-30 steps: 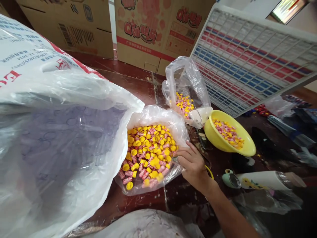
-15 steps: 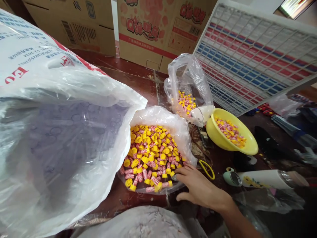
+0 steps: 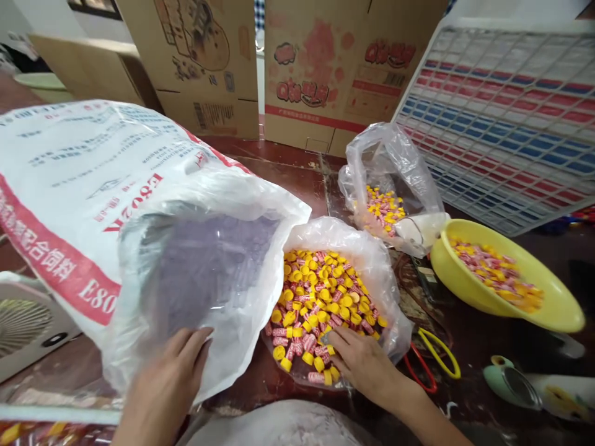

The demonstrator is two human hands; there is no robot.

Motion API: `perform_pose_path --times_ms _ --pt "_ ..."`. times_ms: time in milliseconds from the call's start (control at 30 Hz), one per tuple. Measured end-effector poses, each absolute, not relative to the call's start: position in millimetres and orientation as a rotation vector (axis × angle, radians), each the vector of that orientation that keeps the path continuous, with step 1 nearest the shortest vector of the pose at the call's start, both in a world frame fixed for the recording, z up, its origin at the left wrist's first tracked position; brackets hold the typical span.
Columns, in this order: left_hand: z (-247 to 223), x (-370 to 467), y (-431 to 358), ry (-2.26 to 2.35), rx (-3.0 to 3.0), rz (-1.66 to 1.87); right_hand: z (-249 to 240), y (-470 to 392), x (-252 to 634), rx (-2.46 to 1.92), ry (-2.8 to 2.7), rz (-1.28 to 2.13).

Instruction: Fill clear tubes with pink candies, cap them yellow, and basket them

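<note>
My left hand (image 3: 170, 371) is at the lower lip of an open white printed sack (image 3: 153, 161), its fingers bent together. Whatever they hold, if anything, is hidden and blurred. Inside the sack lie many clear, purple-tinted plastic tubes (image 3: 218, 266). To the right, a clear plastic bag (image 3: 372, 254) lies spread open under a heap of yellow caps (image 3: 320, 279) and small red-and-white printed rolls (image 3: 309, 341). My right hand (image 3: 367, 368) rests at the heap's near right edge. Its thumb and fingertips close around a yellow cap, with a greyish patch at one fingertip.
Behind stands a second clear bag (image 3: 390, 179) with similar pieces. At right are a yellow bowl (image 3: 446, 272) of them, yellow scissor handles (image 3: 439, 353) and a flask (image 3: 553, 393). Cardboard boxes (image 3: 307, 124) and a white wire rack (image 3: 502, 124) line the back; a fan (image 3: 28, 322) is left.
My left hand has come into view at the sack's mouth. My right hand has reached farther into the heap and its fingers have drawn together. The view has swung left.
</note>
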State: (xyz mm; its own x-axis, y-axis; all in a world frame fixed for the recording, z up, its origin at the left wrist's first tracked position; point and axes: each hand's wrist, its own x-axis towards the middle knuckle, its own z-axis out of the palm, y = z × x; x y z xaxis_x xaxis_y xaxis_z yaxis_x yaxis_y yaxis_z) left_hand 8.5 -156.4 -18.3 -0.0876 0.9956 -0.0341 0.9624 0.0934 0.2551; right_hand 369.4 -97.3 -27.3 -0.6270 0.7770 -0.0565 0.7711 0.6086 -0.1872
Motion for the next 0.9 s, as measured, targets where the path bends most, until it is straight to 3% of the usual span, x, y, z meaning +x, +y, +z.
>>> perform_pose_path --times_ms 100,367,533,700,900 --pt "-9 32 -113 2.238 1.988 0.007 -22 -97 369 -1.313 -2.611 0.512" --pt "-18 72 -68 2.306 1.842 0.018 -2 -97 367 -1.317 -1.858 1.38" --pt "-13 46 -100 2.187 1.753 0.195 7 -93 358 -1.213 -1.359 1.845" --pt "-1 36 -159 1.625 1.44 0.563 10 -89 329 -1.105 -1.133 2.016" --pt "-1 66 -187 1.455 1.349 0.543 11 -91 297 -0.947 -1.151 2.293"
